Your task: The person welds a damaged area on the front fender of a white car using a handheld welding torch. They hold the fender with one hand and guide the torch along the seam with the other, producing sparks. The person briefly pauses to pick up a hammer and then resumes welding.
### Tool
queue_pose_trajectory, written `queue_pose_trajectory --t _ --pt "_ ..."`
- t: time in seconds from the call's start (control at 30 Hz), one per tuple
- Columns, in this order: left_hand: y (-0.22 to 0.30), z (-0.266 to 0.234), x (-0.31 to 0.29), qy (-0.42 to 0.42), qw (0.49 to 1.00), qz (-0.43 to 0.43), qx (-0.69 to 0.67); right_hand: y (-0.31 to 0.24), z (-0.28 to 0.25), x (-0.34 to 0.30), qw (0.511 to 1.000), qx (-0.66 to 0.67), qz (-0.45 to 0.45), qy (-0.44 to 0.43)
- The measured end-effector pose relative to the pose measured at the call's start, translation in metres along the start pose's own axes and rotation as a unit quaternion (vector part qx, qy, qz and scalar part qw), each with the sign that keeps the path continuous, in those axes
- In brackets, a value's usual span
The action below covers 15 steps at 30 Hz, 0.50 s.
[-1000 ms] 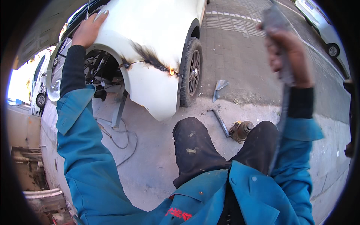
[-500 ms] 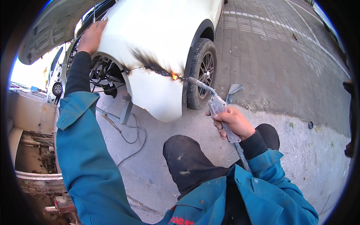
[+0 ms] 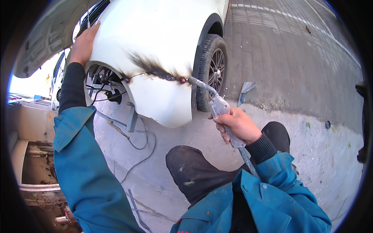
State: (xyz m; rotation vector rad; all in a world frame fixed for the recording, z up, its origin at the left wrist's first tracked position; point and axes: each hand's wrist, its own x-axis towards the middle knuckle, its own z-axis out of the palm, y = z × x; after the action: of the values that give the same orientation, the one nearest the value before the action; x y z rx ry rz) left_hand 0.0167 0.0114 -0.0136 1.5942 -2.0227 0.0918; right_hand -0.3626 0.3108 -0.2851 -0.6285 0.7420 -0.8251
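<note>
My right hand (image 3: 239, 126) is wrapped round the grey, dusty handle of a welding torch (image 3: 219, 106). The torch's bent neck points up and left, its nozzle close to a small red-glowing spot (image 3: 183, 81) on the seam of a white car fender (image 3: 163, 99). Black soot (image 3: 145, 64) fans upward from this charred seam, and a thin dark line runs on left to the wheel-arch edge. At the upper left my left hand (image 3: 83, 44) grips the fender's edge, with its fingers partly hidden behind it.
A car wheel (image 3: 211, 72) stands right of the fender. Under the open arch are a metal stand (image 3: 131, 116) and a clamp with a cable (image 3: 120, 130) on the concrete. A bent metal scrap (image 3: 246, 91) lies near the wheel. A raised panel (image 3: 46, 39) hangs upper left.
The orange flame at the seam has gone, leaving a small red glow. My right hand still holds the torch at the same spot, and my left hand stays on the fender; the view has shifted slightly.
</note>
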Motion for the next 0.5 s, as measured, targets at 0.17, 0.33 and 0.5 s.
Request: queue_pose_trajectory --t 0.17,0.33,0.5 --pt "0.003 -0.002 0.0 -0.004 1.0 0.012 0.014 0.005 0.008 0.004 1.0 -0.005 -0.005 0.002" --pt "-0.002 0.002 0.005 -0.016 1.0 -0.015 -0.007 0.007 0.019 0.002 0.999 -0.035 -0.004 0.02" --pt "-0.001 0.001 0.003 -0.012 1.0 -0.013 0.015 0.006 0.028 0.005 0.997 -0.059 -0.021 0.038"
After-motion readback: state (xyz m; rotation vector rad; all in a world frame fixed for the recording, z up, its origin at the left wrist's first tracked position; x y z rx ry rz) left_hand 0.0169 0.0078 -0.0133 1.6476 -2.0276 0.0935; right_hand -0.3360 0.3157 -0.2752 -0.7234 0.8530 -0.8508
